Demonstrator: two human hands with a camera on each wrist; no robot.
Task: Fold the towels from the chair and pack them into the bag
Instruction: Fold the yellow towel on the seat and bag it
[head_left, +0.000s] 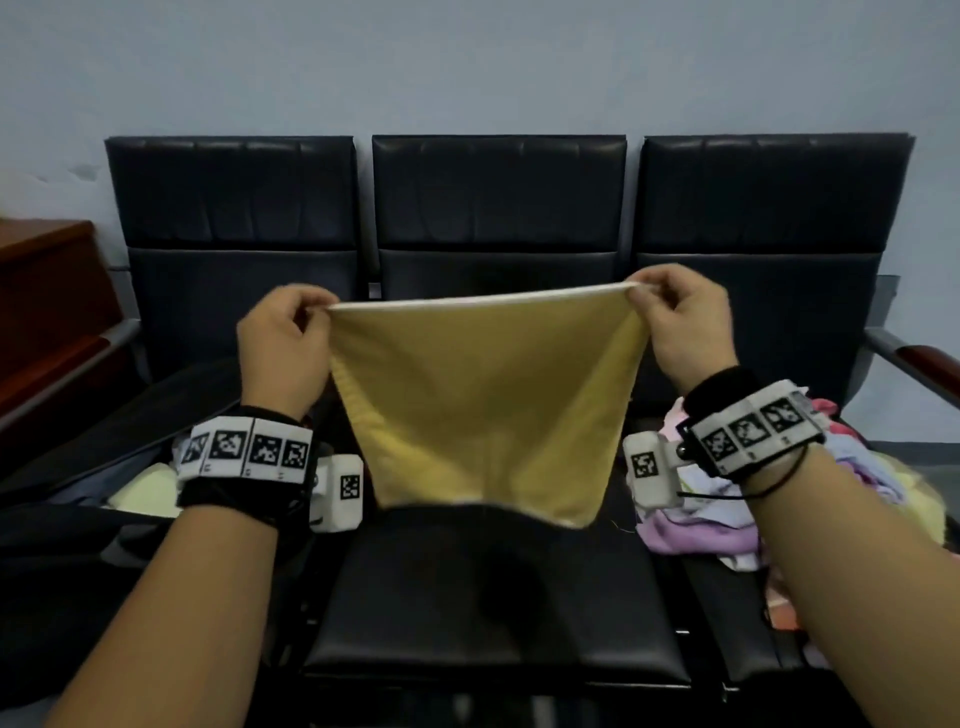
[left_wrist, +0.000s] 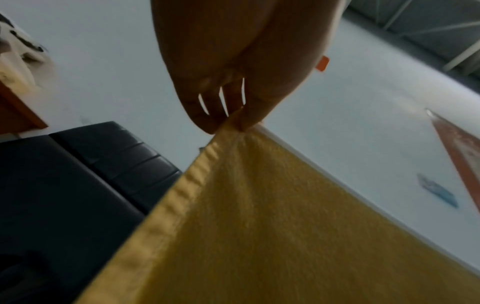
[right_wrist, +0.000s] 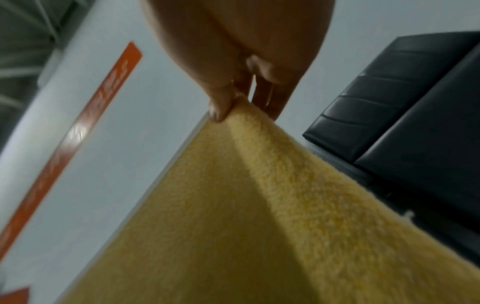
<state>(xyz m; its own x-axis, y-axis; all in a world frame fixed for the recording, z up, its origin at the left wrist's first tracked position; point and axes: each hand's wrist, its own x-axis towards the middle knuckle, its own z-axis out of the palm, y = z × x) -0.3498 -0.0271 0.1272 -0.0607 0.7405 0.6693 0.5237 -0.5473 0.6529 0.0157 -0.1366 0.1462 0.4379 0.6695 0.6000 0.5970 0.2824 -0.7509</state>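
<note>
Left hand (head_left: 283, 345) and right hand (head_left: 680, 325) each pinch a top corner of the square yellow terry towel (head_left: 483, 410); a weak fingertip pinch could let one corner slip, spoiling the fold

yellow terry towel (head_left: 488, 410) above middle black padded seat (head_left: 493, 592) | dark open bag (head_left: 104, 447) left | heap of pastel towels (head_left: 701, 519) right (on the right-hand seat)
</note>
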